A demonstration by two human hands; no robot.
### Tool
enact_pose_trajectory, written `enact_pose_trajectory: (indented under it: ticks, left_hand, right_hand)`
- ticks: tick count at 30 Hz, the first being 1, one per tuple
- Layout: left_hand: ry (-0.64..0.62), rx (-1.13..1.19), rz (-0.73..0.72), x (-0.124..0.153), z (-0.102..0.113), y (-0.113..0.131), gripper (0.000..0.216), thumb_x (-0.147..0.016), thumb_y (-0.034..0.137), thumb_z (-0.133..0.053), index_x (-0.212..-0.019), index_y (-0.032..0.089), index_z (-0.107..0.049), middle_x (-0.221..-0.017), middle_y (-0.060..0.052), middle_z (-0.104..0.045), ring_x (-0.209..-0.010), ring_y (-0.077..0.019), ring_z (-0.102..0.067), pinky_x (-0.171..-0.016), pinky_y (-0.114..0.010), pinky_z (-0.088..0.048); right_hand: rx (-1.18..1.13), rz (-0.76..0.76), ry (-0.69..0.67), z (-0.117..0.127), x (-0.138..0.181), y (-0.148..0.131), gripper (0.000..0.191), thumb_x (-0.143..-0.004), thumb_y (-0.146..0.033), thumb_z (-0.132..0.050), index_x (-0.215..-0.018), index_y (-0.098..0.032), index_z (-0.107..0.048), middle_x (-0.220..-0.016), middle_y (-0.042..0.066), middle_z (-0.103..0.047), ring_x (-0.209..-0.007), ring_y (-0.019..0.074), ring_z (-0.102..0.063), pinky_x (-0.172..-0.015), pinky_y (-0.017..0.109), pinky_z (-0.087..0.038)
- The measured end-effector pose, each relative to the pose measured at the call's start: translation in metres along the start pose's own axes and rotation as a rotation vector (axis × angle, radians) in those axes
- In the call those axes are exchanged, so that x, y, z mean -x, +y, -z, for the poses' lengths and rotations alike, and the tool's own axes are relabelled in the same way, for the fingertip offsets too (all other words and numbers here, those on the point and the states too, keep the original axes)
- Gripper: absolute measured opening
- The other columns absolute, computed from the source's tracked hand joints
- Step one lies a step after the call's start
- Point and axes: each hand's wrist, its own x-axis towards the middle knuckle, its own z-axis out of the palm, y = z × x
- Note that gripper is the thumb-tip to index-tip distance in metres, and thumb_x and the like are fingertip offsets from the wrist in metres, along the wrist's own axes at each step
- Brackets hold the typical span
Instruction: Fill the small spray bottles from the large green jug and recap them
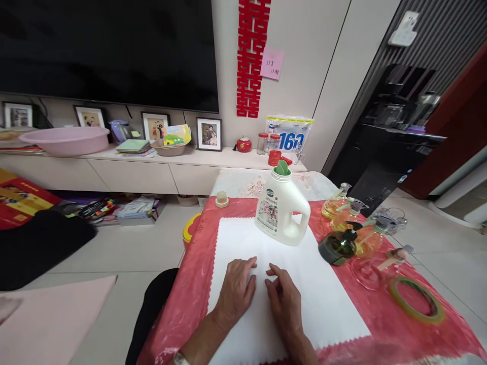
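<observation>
My left hand rests over a white cloth with a scalloped edge, its fingers stretched forward and thumb apart. Beside it, my right hand has a loosely bent shape, thumb and index finger separated, and holds nothing. Just beyond both hands stands a white detergent jug, upright on the cloth's far part, handle to the right. The jug is uncapped and shows a green pouring spout. A pale, translucent cap sits apart at the table's left edge. Neither hand touches the jug.
Several pump bottles stand along the right side, including a dark green pump bottle. A roll of tape lies nearer me on the red table cover. Behind the table runs a low cabinet with a pink basin.
</observation>
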Motion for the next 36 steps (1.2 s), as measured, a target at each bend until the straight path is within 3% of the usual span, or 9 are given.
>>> enact_pose_trajectory:
  ticks: [10,15,20,24,27,29,32,36]
  left_hand:
    - [-0.156,-0.164,-0.044,0.011,-0.008,-0.012,0.045,-0.095,0.008,-0.041,-0.138,0.016,-0.047,-0.095,-0.007,-0.075,-0.081,-0.0232,-0.071,-0.076,-0.038,-0.055]
    - [-0.283,-0.147,-0.073,0.016,-0.002,-0.019,0.058,-0.089,0.006,-0.044,-0.145,0.019,-0.041,-0.107,-0.008,-0.077,-0.092,-0.0247,-0.074,-0.081,-0.039,-0.058]
    - [-0.333,-0.129,-0.036,0.022,0.015,-0.016,0.064,-0.087,0.008,-0.047,-0.149,0.019,-0.037,-0.119,-0.01,-0.076,-0.103,-0.0254,-0.074,-0.088,-0.04,-0.059]
    - [-0.356,-0.231,0.077,0.019,0.035,-0.008,0.048,-0.095,0.015,-0.046,-0.143,0.015,-0.048,-0.1,-0.011,-0.078,-0.088,-0.0265,-0.074,-0.078,-0.039,-0.058]
    - [-0.354,-0.328,0.185,0.009,0.052,0.001,0.051,-0.098,0.022,-0.047,-0.148,0.014,-0.046,-0.082,-0.007,-0.074,-0.072,-0.0255,-0.07,-0.068,-0.036,-0.054]
    - [-0.323,-0.327,0.239,0.001,0.062,0.01,0.062,-0.097,0.023,-0.051,-0.157,0.015,-0.035,-0.075,-0.003,-0.07,-0.068,-0.024,-0.066,-0.065,-0.034,-0.051]
    - [-0.239,-0.29,0.276,-0.009,0.074,0.026,0.079,-0.094,0.017,-0.051,-0.164,0.016,-0.014,-0.069,0.002,-0.064,-0.064,-0.0221,-0.061,-0.061,-0.031,-0.047]
    - [-0.103,-0.371,0.216,-0.01,0.074,0.039,0.085,-0.095,0.012,-0.042,-0.166,0.017,0.004,-0.071,0.001,-0.061,-0.064,-0.0225,-0.056,-0.058,-0.033,-0.045]
  right_hand:
    - [0.032,-0.001,-0.038,-0.01,0.007,0.011,0.029,-0.099,-0.016,-0.043,-0.121,-0.015,-0.061,-0.097,0.002,-0.063,-0.064,0.0069,-0.055,-0.062,0.018,-0.048]
    - [0.039,-0.029,-0.078,-0.009,0.008,0.011,0.028,-0.099,-0.018,-0.043,-0.12,-0.017,-0.062,-0.096,0.001,-0.063,-0.068,0.008,-0.056,-0.064,0.019,-0.047]
    - [0.014,-0.065,-0.107,-0.007,0.007,0.011,0.029,-0.099,-0.023,-0.043,-0.117,-0.016,-0.065,-0.095,0.002,-0.064,-0.068,0.008,-0.057,-0.066,0.019,-0.048]
    - [-0.03,-0.118,-0.113,-0.003,0.001,0.009,0.029,-0.1,-0.029,-0.048,-0.112,-0.012,-0.068,-0.09,0.003,-0.064,-0.061,0.0078,-0.055,-0.06,0.018,-0.047]
    - [-0.049,-0.161,-0.122,0.003,-0.006,-0.001,0.034,-0.101,-0.035,-0.054,-0.118,-0.009,-0.068,-0.079,0.001,-0.059,-0.057,0.0081,-0.053,-0.054,0.017,-0.046]
    - [-0.035,-0.177,-0.128,0.011,-0.01,-0.017,0.046,-0.101,-0.039,-0.058,-0.135,-0.006,-0.06,-0.07,-0.003,-0.052,-0.055,0.0086,-0.05,-0.052,0.016,-0.045]
    - [0.065,-0.126,-0.094,0.025,-0.017,-0.053,0.066,-0.105,-0.036,-0.053,-0.16,-0.007,-0.032,-0.064,-0.008,-0.041,-0.05,0.0083,-0.043,-0.049,0.015,-0.043]
    - [0.27,0.064,0.017,0.037,-0.024,-0.091,0.071,-0.108,-0.023,-0.046,-0.168,-0.016,-0.009,-0.065,-0.008,-0.041,-0.049,0.0076,-0.041,-0.052,0.014,-0.043]
